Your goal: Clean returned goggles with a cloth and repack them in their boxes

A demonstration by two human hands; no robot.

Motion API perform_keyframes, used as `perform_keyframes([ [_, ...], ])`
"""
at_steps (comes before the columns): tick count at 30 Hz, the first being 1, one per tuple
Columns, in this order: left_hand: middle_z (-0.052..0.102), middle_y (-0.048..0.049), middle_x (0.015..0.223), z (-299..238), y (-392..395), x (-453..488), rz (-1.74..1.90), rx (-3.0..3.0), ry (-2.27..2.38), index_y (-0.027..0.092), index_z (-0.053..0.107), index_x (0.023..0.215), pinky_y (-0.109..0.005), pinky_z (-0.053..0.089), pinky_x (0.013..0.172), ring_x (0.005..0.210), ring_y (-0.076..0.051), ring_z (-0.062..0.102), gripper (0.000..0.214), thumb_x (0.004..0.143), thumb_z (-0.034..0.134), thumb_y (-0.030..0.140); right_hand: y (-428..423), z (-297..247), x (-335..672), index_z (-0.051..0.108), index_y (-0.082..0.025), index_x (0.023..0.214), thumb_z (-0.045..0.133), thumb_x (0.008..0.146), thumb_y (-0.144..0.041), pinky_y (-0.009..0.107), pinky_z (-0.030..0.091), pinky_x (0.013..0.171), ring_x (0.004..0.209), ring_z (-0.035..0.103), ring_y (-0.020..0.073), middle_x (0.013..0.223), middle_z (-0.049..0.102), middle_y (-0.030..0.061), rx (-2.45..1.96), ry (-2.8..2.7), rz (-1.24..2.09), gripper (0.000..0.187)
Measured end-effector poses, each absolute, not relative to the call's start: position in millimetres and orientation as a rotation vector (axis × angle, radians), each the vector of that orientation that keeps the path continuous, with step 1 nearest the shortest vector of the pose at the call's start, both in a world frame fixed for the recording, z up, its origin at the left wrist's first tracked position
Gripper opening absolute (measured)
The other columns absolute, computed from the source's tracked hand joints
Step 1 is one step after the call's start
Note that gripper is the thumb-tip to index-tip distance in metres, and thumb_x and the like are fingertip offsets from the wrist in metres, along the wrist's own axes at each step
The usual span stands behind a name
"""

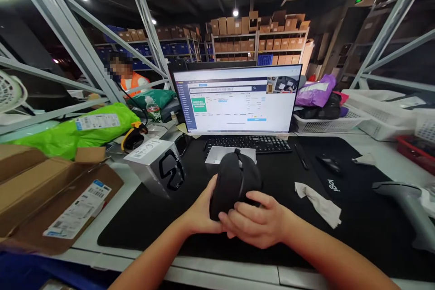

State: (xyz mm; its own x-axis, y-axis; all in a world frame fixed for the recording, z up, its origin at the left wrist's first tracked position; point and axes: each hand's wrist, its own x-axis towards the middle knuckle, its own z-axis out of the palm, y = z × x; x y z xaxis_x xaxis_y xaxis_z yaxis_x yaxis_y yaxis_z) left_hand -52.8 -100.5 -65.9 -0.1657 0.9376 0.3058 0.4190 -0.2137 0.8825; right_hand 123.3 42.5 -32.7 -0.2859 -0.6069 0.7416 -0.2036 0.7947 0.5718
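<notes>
A rounded black case (233,181), with what looks like a zip seam running down it, is held upright above the black desk mat (200,240). My left hand (203,212) wraps round its left side, thumb along the edge. Curled fingers of my right hand (258,219) grip its lower right side. Behind the case, a white flat card or sheet (214,155) lies partly hidden in front of the keyboard (272,144). To the left stands a grey-white box (158,167) with a black goggle-like picture on its side.
An opened cardboard box (30,208) and green parcel (88,129) sit left; a monitor (234,104) stands ahead. Rightward are a crumpled white cloth (319,204), mouse (329,163), barcode scanner (404,199) and white baskets (329,123). A person in an orange vest (131,81) is behind.
</notes>
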Motion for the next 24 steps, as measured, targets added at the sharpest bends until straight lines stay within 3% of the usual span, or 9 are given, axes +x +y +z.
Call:
perform_keyframes([
  [4,0.049,-0.0174,0.146,-68,-92,-38,1.570,1.489,1.708,0.024,0.030,0.151,-0.064,0.039,0.113,0.132,-0.042,0.051,0.119,0.053,0.093,0.050,55,-20,129,0.076,-0.026,0.109,0.054,0.101,-0.026,0.044,0.036,0.116,0.110,0.059,0.0157,0.107,0.071,0.0002,0.495,-1.884,-0.354,0.024],
  [9,0.046,-0.0209,0.148,-67,-83,-21,1.634,1.521,1.535,0.020,0.020,0.154,-0.059,0.036,0.116,0.137,-0.041,0.047,0.126,0.058,0.082,0.073,54,-9,140,0.073,-0.025,0.116,0.046,0.105,-0.035,0.051,0.039,0.111,0.099,0.061,0.0197,0.097,0.072,0.0030,0.303,-1.905,-0.087,0.030],
  [12,0.039,-0.0220,0.154,-72,-85,-20,1.542,1.561,1.529,0.020,0.015,0.156,-0.057,0.035,0.118,0.142,-0.040,0.042,0.128,0.060,0.080,0.074,54,-7,144,0.068,-0.022,0.125,0.045,0.105,-0.033,0.052,0.044,0.102,0.093,0.060,0.0213,0.102,0.071,0.0078,0.246,-1.975,0.013,0.033],
  [17,0.033,-0.0238,0.158,-83,-96,-29,1.359,1.606,1.650,0.018,0.016,0.157,-0.058,0.028,0.121,0.145,-0.039,0.038,0.132,0.058,0.083,0.071,61,-7,142,0.060,-0.019,0.138,0.040,0.105,-0.027,0.047,0.049,0.091,0.106,0.058,0.0266,0.121,0.066,0.0144,0.227,-2.080,0.086,0.039],
  [21,0.034,-0.0240,0.158,-87,-97,-34,1.326,1.592,1.645,0.017,0.017,0.158,-0.057,0.029,0.121,0.144,-0.038,0.039,0.129,0.060,0.083,0.069,64,-8,135,0.056,-0.019,0.142,0.039,0.105,-0.030,0.043,0.049,0.084,0.101,0.057,0.0263,0.116,0.068,0.0127,0.212,-2.135,0.091,0.042],
  [24,0.032,-0.0246,0.159,-88,-95,-37,1.314,1.611,1.648,0.015,0.019,0.157,-0.057,0.029,0.121,0.145,-0.039,0.038,0.127,0.061,0.083,0.067,64,-9,133,0.058,-0.019,0.141,0.042,0.104,-0.031,0.045,0.047,0.086,0.100,0.055,0.0286,0.108,0.070,0.0118,0.040,-2.145,-0.027,0.042],
])
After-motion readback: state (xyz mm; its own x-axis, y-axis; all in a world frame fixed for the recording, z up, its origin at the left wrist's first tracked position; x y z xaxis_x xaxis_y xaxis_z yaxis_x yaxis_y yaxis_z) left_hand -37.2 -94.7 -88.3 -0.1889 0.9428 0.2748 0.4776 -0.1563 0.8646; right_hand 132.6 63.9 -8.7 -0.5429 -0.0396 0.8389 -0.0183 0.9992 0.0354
